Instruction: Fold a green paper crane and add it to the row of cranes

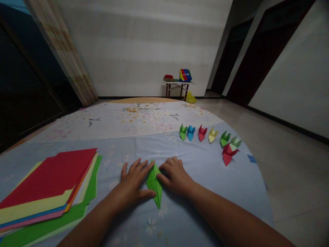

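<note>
While my head camera looks across the cloth-covered desk (200, 164), a multicoloured bag (185, 75) stands beyond, contents hidden. Folded green paper (154, 186) lies on the desk before me. My left fingers (146, 171) are spread, index and thumb touching it; my right fingers (168, 168) curl at its right edge, whether pinching I cannot tell.

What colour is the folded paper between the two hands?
Green; the folded paper shows best in the head view.

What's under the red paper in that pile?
Under the red paper, edges of other sheets peek out: yellow, blue, pink, orange, white and green. Their middles are covered, so anything between them can't be seen.
</note>
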Available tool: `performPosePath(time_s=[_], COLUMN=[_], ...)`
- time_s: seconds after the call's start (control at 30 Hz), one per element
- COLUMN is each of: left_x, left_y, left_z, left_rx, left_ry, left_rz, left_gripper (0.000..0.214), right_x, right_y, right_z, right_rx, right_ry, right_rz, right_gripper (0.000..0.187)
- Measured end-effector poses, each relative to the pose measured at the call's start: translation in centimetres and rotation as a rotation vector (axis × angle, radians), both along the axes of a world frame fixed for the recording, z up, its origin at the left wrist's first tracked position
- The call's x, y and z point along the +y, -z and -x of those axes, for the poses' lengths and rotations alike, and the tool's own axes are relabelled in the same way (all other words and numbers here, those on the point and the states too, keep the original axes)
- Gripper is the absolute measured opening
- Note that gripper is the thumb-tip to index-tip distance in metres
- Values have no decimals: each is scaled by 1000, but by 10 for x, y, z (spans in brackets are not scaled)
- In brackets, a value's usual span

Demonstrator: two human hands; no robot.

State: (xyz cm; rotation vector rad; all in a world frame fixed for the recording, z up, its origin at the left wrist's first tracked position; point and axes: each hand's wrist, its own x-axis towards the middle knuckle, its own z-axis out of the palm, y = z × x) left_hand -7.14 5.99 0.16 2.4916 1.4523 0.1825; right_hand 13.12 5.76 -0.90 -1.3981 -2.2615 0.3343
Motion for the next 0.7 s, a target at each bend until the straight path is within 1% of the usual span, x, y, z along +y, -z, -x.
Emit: performPosePath(time_s=[0.17, 0.27, 0.4, 0.5, 0.6, 0.7], left_x=[0, -2, -3, -1, 2, 3], left_y=[6, 4, -3, -4, -2, -4], left_z=[-3, -8, -15, -19, -23, -26], left_rx=[-142, -259, -502, -711, -892, -1058], left_ry=[9, -3, -61, -127, -258, -356], left_rz=[-13, -13, 108, 158, 204, 357], left_gripper=[86, 85, 83, 81, 77, 74], right_x=[1, 2, 5, 9, 11, 12], right_y=[1, 1, 0, 0, -1, -2], right_z=[0, 1, 1, 0, -1, -1], right_rx=[72, 147, 329, 517, 680, 785], right_ry=[-17, -33, -17, 7, 12, 4], right_rz=[28, 42, 102, 181, 233, 256], right_gripper=[16, 15, 9, 6, 7, 8])
